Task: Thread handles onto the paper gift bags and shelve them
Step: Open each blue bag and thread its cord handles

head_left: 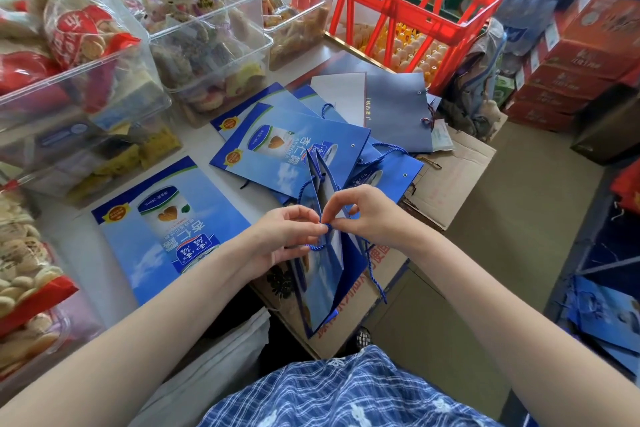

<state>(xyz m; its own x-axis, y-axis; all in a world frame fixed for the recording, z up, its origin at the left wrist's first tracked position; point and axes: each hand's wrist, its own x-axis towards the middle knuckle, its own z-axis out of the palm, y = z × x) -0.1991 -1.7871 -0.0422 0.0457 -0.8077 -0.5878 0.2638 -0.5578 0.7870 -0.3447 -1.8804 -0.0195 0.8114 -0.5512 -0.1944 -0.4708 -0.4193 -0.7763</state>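
A blue paper gift bag (327, 274) stands partly unfolded between my hands, its open top facing away from me. My left hand (284, 236) pinches a blue cord handle (322, 228) at the bag's upper edge. My right hand (360, 211) pinches the same cord from the other side. A loose length of the cord (375, 274) hangs down to the right. A flat blue bag (169, 229) lies on the table to the left. Several more flat bags (294, 146) are piled behind, some with cords.
Clear plastic bins of snacks (207, 42) line the table's left and back. A red crate (391, 3) stands at the back. Flattened cardboard (450, 180) lies under the bags. Red cartons (568, 73) are stacked at right, and more blue bags (606, 319) lie on the floor.
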